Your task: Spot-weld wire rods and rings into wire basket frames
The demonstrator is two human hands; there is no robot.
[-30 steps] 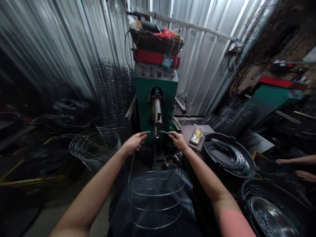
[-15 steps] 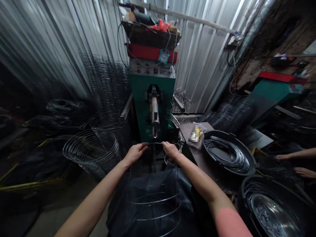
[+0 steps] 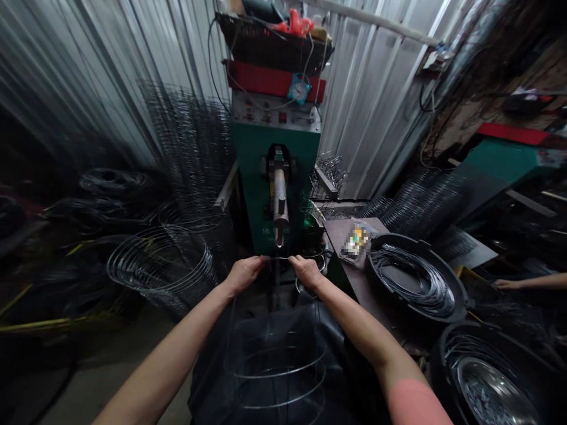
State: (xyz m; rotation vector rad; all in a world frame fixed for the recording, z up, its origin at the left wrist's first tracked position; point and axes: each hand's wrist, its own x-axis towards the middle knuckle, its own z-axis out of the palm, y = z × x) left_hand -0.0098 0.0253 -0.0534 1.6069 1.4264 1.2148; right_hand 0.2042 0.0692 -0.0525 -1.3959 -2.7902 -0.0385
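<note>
My left hand (image 3: 246, 274) pinches the far rim of a round wire frame, and my right hand (image 3: 306, 273) pinches the same rim a short way to the right. The wire frame (image 3: 283, 374) has several thin metal rings joined by long wires. It stretches from my fingers back over the dark apron (image 3: 261, 330) on my lap. Just beyond the held rim are the metal electrodes (image 3: 280, 206) of a green spot welder (image 3: 250, 153). A small gap shows between the lower tip and the rim.
Stacked wire frames (image 3: 190, 136) stand left of the welder, with another wire frame (image 3: 162, 260) nearer. On the right, a black tub (image 3: 460, 301) holds wire rings. A steel bowl (image 3: 469, 372) of small metal pieces sits in a second tub. A co-worker's hand (image 3: 509, 284) is at far right.
The view has shifted slightly, so the welder's top appears higher. Both hands keep hold of the rim with little movement. Only one of the co-worker's hands now shows clearly.
</note>
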